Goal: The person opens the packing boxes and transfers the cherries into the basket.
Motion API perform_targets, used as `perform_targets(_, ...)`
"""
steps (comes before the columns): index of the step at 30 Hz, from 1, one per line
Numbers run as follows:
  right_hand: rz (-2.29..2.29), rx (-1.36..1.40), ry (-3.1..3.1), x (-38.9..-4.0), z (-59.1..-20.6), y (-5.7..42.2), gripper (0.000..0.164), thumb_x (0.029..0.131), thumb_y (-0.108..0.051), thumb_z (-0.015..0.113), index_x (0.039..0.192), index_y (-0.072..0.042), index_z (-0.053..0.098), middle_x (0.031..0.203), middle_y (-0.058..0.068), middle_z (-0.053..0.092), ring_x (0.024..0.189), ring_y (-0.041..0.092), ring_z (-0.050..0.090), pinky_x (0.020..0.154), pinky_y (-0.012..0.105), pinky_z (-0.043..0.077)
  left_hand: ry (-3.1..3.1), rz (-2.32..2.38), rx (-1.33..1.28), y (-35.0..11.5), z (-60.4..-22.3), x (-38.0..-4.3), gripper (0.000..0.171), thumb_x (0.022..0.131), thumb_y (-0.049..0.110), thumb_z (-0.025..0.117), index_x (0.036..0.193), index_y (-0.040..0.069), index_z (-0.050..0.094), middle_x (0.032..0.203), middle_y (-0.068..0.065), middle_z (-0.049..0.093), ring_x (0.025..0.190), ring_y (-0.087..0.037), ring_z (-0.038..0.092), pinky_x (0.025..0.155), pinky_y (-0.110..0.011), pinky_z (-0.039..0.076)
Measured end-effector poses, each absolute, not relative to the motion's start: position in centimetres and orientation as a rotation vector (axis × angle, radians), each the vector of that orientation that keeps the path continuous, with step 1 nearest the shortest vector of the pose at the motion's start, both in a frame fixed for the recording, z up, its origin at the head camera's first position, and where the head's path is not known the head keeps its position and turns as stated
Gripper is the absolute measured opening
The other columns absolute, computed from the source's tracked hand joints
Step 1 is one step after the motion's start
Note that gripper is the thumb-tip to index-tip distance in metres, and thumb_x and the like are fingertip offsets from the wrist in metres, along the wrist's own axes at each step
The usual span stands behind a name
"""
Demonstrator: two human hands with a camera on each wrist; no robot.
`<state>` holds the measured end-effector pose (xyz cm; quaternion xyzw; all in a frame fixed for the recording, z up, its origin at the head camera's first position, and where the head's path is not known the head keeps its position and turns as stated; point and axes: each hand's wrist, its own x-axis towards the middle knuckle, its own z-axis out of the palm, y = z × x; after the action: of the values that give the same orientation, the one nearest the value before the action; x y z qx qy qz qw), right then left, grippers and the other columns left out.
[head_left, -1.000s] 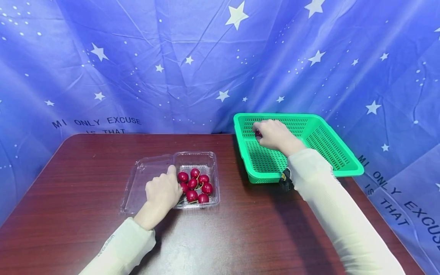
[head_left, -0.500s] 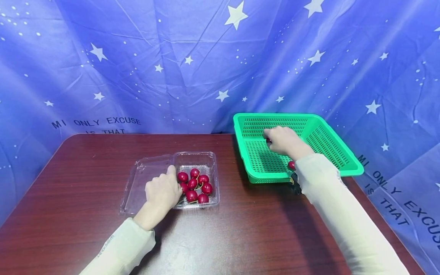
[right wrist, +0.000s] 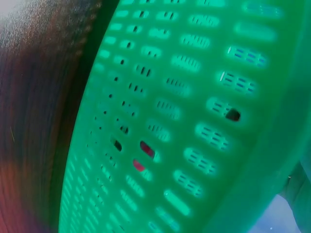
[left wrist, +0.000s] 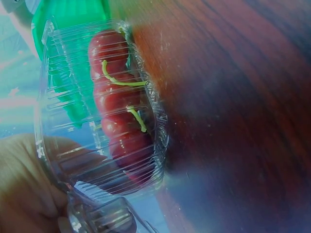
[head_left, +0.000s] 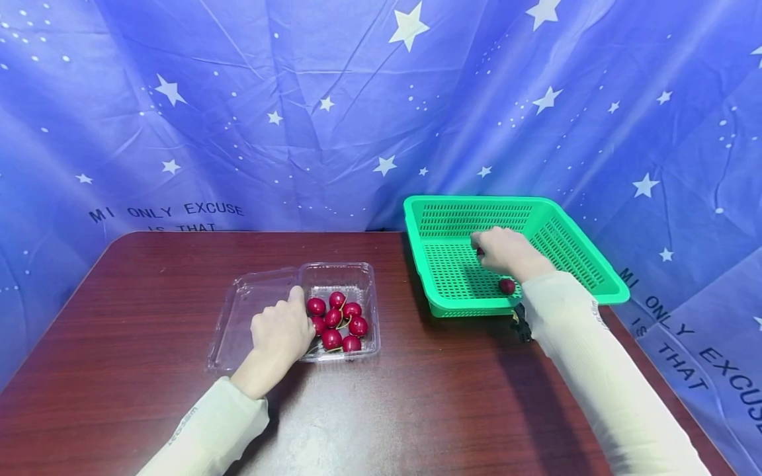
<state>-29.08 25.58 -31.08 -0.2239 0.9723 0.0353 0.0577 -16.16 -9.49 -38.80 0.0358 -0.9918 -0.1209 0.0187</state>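
Note:
In the head view my left hand (head_left: 280, 334) grips the left wall of a clear plastic clamshell box (head_left: 370, 301), beside its folded-back lid (head_left: 238, 317). Several red cherries (head_left: 332, 318), some with green stems, lie in the box. The left wrist view shows the same cherries (left wrist: 109, 99) through the ribbed plastic, with part of the hand (left wrist: 24, 179) at lower left. Inside a green slotted basket (head_left: 428, 264), my right hand (head_left: 506, 251) pinches a cherry (head_left: 479, 251), mostly hidden under the fingers. Another cherry (head_left: 507, 286) lies on the basket floor near the front wall.
The brown wooden table (head_left: 381, 410) carries both containers, the box left of the basket. A blue star-patterned curtain (head_left: 333, 132) hangs behind and at the sides. In the right wrist view the basket's slotted wall (right wrist: 170, 131) fills most of the frame, with red showing through two slots.
My right hand has moved right and slightly nearer inside the basket, with a cherry in its fingers. The cherry on the basket floor has come into view. My left hand and the box stay put.

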Motion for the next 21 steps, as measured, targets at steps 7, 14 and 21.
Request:
perform_targets(7,0.112,-0.655,2.945,-29.1,-31.3,26.1,0.018,0.08,0.003,0.057,0.097,0.0,0.062,0.079,0.014,0.065,0.066,0.026,0.055,0.057,0.042,0.049,-3.083,-0.374,0.112,-9.5,-38.9,-16.2,0.023,0.083,0.017,0.059,0.095,0.001,0.047,0.078,-0.03,0.071,0.068,-0.047,0.066,0.054,-0.055,0.052)
perform_targets(14,0.117,-0.641,2.931,-29.1,-31.7,26.7,0.019,0.083,0.001,0.057,0.102,0.001,0.062,0.082,0.016,0.067,0.065,0.026,0.057,0.059,0.043,0.051,-3.087,-0.377,0.118,-9.4,-38.8,-16.2,0.025,0.084,0.018,0.06,0.096,0.001,0.047,0.08,-0.03,0.071,0.07,-0.048,0.066,0.056,-0.055,0.053)
perform_targets(21,0.13,-0.648,2.926,-28.9,-32.2,27.0,0.016,0.085,-0.002,0.063,0.1,0.001,0.063,0.085,0.016,0.069,0.071,0.029,0.062,0.065,0.048,0.054,-3.094,-0.376,0.117,-9.5,-38.8,-16.2,0.024,0.083,0.018,0.059,0.096,0.001,0.047,0.079,-0.03,0.071,0.068,-0.048,0.066,0.054,-0.055,0.052)
